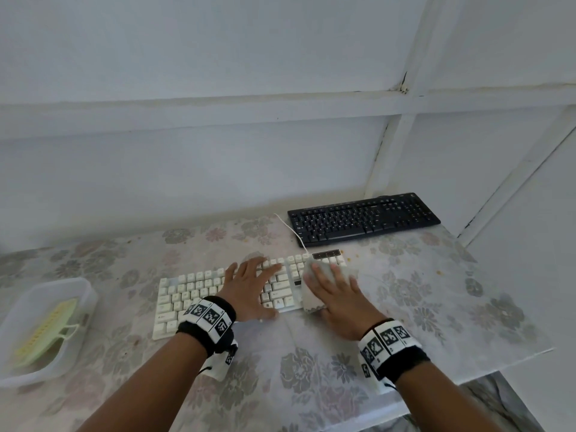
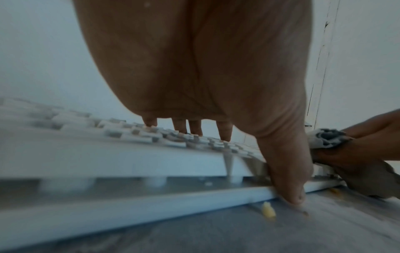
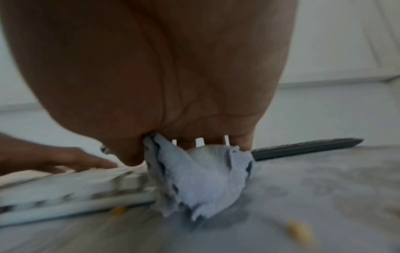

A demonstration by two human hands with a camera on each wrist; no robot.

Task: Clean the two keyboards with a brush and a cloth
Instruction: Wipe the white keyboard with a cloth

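Risk: right hand [image 1: 335, 293], flat on grey cloth [image 1: 313, 299] at white keyboard's [image 1: 187, 294] right end, could skid it despite left hand [image 1: 249, 286] splayed flat on keys.

Setting: plain domestic room, most likely a home corner used as a desk. Evidence: table covered with a glossy grey-and-pink floral plastic tablecloth [image 1: 343, 366]; bare pale painted wall with raised white mouldings [image 1: 218, 104], cracked at one joint; translucent plastic tub [image 1: 84, 294] at the table's left edge; yellow crumbs [image 2: 268, 212] scattered on the cloth.
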